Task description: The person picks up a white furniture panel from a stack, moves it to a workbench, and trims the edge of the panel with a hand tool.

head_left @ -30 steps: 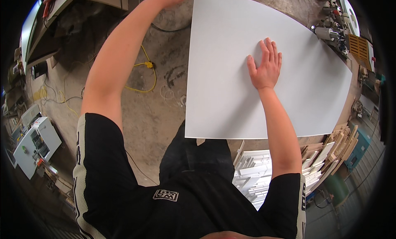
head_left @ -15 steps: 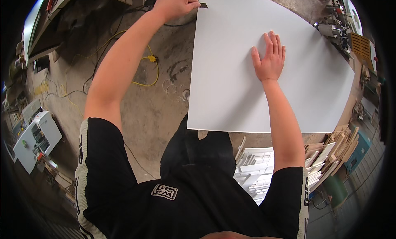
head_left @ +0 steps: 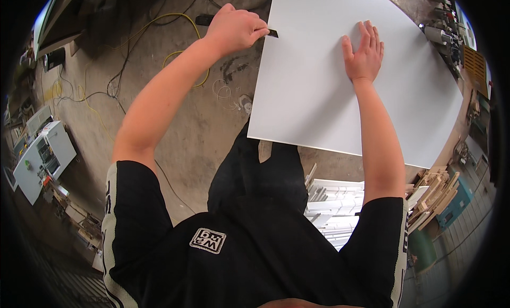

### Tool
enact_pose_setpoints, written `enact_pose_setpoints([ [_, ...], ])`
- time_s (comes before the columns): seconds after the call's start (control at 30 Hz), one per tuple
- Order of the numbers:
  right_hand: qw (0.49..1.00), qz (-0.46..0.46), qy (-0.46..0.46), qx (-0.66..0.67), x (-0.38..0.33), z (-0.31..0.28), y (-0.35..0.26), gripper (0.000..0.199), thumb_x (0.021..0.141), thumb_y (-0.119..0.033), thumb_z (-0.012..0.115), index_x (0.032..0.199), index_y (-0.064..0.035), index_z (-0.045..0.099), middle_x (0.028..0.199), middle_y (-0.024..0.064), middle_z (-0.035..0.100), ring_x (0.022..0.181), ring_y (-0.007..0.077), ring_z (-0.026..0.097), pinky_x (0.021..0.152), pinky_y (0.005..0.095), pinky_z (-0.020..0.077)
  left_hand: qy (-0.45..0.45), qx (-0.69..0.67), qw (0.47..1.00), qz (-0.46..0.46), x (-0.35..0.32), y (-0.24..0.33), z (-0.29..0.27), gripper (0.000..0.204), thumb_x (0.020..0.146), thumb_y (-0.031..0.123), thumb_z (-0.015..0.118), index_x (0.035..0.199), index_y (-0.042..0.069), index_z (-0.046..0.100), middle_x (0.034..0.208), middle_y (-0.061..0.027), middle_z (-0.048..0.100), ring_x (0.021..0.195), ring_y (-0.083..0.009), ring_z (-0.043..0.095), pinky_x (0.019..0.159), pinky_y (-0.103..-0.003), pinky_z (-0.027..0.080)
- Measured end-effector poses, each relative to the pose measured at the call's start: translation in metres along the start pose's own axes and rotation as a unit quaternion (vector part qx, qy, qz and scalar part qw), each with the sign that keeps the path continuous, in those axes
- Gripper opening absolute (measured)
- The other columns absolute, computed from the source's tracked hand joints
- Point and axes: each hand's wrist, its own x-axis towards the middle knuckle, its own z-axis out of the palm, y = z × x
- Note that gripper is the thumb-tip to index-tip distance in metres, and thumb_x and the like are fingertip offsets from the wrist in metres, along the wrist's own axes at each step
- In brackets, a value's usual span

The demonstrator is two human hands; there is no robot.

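Observation:
A large white panel (head_left: pixel 308 85) lies flat in front of me, its near edge above my legs. At its left edge my left hand (head_left: pixel 236 29) is closed around a utility knife (head_left: pixel 273 34). The knife's dark flat blade reaches over the panel's edge, and its black handle end sticks out behind my fist. Whether the blade touches the face or only the edge I cannot tell. My right hand (head_left: pixel 365 55) rests on the panel's upper surface, palm down with fingers stretched out, holding nothing.
Yellow and black cables (head_left: pixel 199 77) run over the concrete floor on the left. A grey machine (head_left: pixel 48 156) stands further left. White strips (head_left: pixel 332 201) and wooden offcuts (head_left: pixel 435 193) are stacked at the right, near a teal box (head_left: pixel 456 201). Machine parts (head_left: pixel 441 36) line the panel's far right.
My left hand has moved nearer to me along the panel's left edge with the knife. The whole view has shifted and turned slightly. My right hand stays flat on the panel.

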Motion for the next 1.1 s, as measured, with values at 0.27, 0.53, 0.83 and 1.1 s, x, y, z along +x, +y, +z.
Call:
enact_pose_setpoints([
  [0.27, 1.0, -0.003, 0.005, 0.008, -0.003, 0.005, 0.002, 0.061, 0.097, -0.058, 0.05, 0.146, -0.0227, 0.048, 0.16, 0.0001, 0.042, 0.151, 0.0202, 0.032, 0.126, 0.047, 0.0199, 0.025, 0.006, 0.999, 0.021, -0.075, 0.032, 0.025, 0.017, 0.097, 0.033, 0.064, 0.092, 0.02, 0.075, 0.075, 0.0062, 0.062, 0.078, -0.0144, 0.06, 0.082, -0.033, 0.039],
  [0.53, 1.0, -0.001, 0.005, 0.019, -0.004, 0.009, 0.007, 0.065, 0.096, -0.062, 0.046, 0.149, -0.0243, 0.046, 0.161, -0.0005, 0.04, 0.152, 0.0188, 0.03, 0.126, 0.0447, 0.0189, 0.017, 0.01, 1.0, 0.017, -0.144, 0.068, 0.045, 0.012, 0.092, 0.03, 0.07, 0.09, 0.019, 0.074, 0.074, 0.0058, 0.061, 0.075, -0.0149, 0.059, 0.079, -0.034, 0.04],
  [0.83, 1.0, -0.005, 0.015, 0.025, -0.002, 0.014, 0.01, 0.067, 0.096, -0.065, 0.045, 0.149, -0.0242, 0.046, 0.161, -0.0006, 0.04, 0.152, 0.0187, 0.03, 0.126, 0.0444, 0.0197, -0.006, -0.001, 1.0, -0.012, -0.205, 0.099, 0.061, 0.01, 0.091, 0.028, 0.071, 0.093, 0.019, 0.074, 0.075, 0.0046, 0.06, 0.075, -0.0157, 0.058, 0.08, -0.035, 0.041],
  [1.1, 1.0, -0.009, 0.013, 0.016, -0.001, 0.019, 0.017, 0.068, 0.096, -0.067, 0.045, 0.15, -0.0245, 0.046, 0.162, -0.0008, 0.04, 0.152, 0.0186, 0.03, 0.126, 0.0447, 0.0202, 0.014, -0.057, 0.996, -0.064, -0.235, 0.116, 0.074, 0.012, 0.09, 0.028, 0.072, 0.096, 0.018, 0.075, 0.078, 0.0042, 0.064, 0.078, -0.0172, 0.061, 0.084, -0.037, 0.041],
])
